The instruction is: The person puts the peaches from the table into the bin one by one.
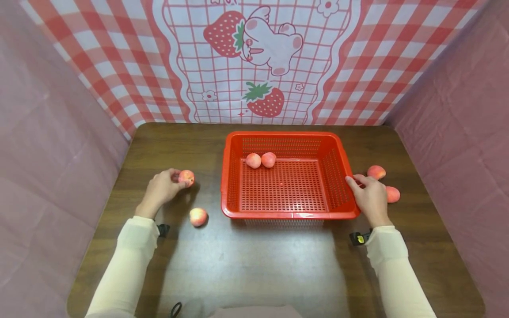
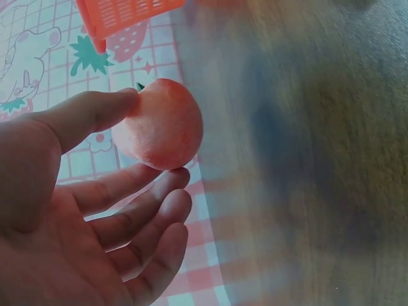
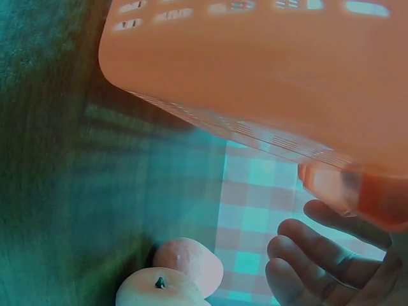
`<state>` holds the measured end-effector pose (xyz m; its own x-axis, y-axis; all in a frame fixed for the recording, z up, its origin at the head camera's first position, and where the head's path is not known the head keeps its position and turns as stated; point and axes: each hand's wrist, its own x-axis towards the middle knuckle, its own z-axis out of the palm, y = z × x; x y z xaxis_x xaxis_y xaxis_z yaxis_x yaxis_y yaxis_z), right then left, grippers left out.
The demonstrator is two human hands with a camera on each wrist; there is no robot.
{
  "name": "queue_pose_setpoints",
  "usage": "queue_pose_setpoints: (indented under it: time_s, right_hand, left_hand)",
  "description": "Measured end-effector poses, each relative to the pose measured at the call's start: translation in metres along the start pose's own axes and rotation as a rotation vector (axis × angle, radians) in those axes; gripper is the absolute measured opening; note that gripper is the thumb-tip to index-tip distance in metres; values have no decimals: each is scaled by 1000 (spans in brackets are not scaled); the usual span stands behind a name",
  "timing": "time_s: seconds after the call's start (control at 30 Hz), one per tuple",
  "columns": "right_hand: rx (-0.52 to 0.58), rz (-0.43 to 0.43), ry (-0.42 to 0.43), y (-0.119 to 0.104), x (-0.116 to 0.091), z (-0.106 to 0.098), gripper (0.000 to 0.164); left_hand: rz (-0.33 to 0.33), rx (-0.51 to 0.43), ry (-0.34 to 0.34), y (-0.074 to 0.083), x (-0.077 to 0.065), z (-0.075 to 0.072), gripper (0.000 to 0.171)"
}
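Note:
My left hand (image 1: 162, 187) pinches a pink-and-yellow peach (image 1: 186, 177) between thumb and fingertips, above the left part of the table. In the left wrist view the same peach (image 2: 164, 124) shows a small green stem by the thumb tip. A second peach (image 1: 198, 217) lies on the table nearer the body. My right hand (image 1: 370, 198) holds the right rim of a red plastic basket (image 1: 288, 215), thumb on top of the rim. In the right wrist view its fingers (image 3: 312, 248) reach under that rim. Two peaches (image 1: 253, 160) sit together at the basket's back left.
Beyond the right hand lie two more peaches, a farther one (image 1: 376, 172) and a nearer one (image 1: 393, 194) partly behind the hand. A checked strawberry cloth (image 1: 254, 88) hangs behind the wooden table (image 1: 222, 265). Pink cloth (image 1: 51, 154) lines both sides.

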<state>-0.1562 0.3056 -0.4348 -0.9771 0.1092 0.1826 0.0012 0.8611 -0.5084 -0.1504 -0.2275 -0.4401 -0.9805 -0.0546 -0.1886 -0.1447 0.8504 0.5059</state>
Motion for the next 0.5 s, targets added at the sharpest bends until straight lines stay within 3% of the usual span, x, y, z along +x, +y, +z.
queue_pose_setpoints:
  time_s: [0.5]
  right_hand:
    - [24,59,-24,0,-1,-1,47]
  left_hand:
    - [60,-117,135,21,10,-8,51]
